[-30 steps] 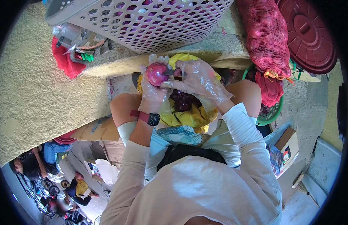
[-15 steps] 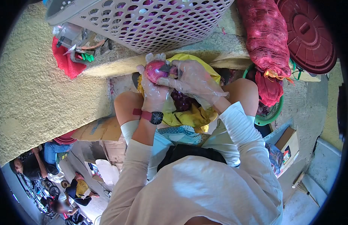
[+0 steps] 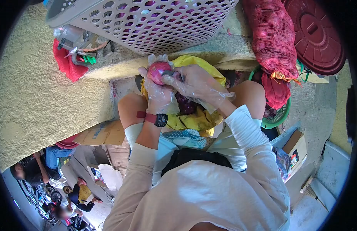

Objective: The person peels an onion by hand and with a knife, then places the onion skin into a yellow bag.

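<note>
In a clear plastic glove, my left hand (image 3: 160,92) is closed around a red onion (image 3: 158,70). My right hand (image 3: 196,82), gloved the same way, grips a small knife (image 3: 171,74) with its short dark blade against the onion's right side. Most of the knife's handle is hidden by my fingers. Below both hands, between my knees, a yellow sack (image 3: 194,121) is spread, with dark purple onion pieces or skins (image 3: 186,104) inside it.
A grey perforated basket (image 3: 163,27) of onions stands on the ledge ahead. To the right are a red mesh sack (image 3: 274,38), a maroon lid (image 3: 314,29) and a green basket (image 3: 276,122). Cardboard (image 3: 99,133) lies left. Several people are at the lower left.
The knife and my right thumb have shifted slightly down along the onion's side. The onion is turned a little in my left hand, which stays in about the same place.
</note>
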{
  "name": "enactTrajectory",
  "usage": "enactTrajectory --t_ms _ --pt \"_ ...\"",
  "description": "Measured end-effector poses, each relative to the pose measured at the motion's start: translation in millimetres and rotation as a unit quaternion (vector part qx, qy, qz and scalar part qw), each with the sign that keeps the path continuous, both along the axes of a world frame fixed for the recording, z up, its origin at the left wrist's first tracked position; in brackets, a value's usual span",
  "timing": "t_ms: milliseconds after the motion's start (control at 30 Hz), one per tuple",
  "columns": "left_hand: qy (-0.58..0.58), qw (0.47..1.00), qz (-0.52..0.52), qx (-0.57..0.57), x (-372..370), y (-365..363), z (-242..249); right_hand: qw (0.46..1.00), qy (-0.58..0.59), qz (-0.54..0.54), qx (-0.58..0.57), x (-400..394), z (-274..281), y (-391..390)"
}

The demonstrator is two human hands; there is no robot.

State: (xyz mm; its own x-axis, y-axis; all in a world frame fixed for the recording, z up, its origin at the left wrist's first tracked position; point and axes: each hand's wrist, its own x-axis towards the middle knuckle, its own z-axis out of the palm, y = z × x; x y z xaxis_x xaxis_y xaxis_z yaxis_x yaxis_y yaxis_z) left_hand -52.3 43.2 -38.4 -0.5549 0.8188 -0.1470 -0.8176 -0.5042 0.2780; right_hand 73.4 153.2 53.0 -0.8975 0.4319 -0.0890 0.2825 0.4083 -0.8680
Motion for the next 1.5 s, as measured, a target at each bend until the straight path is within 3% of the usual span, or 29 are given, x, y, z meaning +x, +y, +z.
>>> enactTrajectory --t_ms 100,167,267,333,500,833,900,1133,1233,1300,1500 --pt "-0.008 1.000 -0.001 -0.021 -0.4 1.7 -0.9 0.996 -0.048 0.035 0.063 1.7 -1.8 2.2" --pt "0.038 0.990 0.058 -0.125 2.9 4.9 2.7 0.996 -0.034 0.043 0.072 3.9 -2.2 3.0" --pt "0.051 0.997 0.017 -0.049 3.7 0.9 9.3 0.999 0.002 0.012 0.043 4.0 8.2 0.1" --pt "0.071 0.995 0.037 -0.067 7.2 4.7 13.7 0.999 0.024 -0.027 0.006 3.9 12.0 1.2" --pt "0.103 0.989 0.054 -0.095 10.5 4.5 18.4 0.997 -0.003 -0.052 0.063 2.0 1.6 3.6" --pt "0.079 0.988 0.067 -0.112 9.6 10.2 14.4 0.999 -0.020 -0.023 0.038 2.5 7.2 2.5" --pt "0.070 0.988 0.077 -0.110 11.6 11.7 17.7 1.000 -0.007 -0.012 -0.013 1.0 7.0 0.9" --pt "0.110 0.977 0.051 -0.175 10.1 7.1 21.5 0.995 0.008 0.045 0.085 5.3 4.4 5.6" --pt "0.096 0.980 0.047 -0.167 9.9 7.0 23.9 0.997 0.006 0.021 0.075 4.5 9.9 6.5" --pt "0.086 0.982 0.049 -0.159 11.5 8.7 25.5 0.997 -0.025 -0.050 0.057 6.0 18.6 7.0" --pt "0.115 0.977 0.043 -0.173 12.3 7.7 26.8 0.995 -0.028 -0.059 0.077 2.8 3.2 8.2"
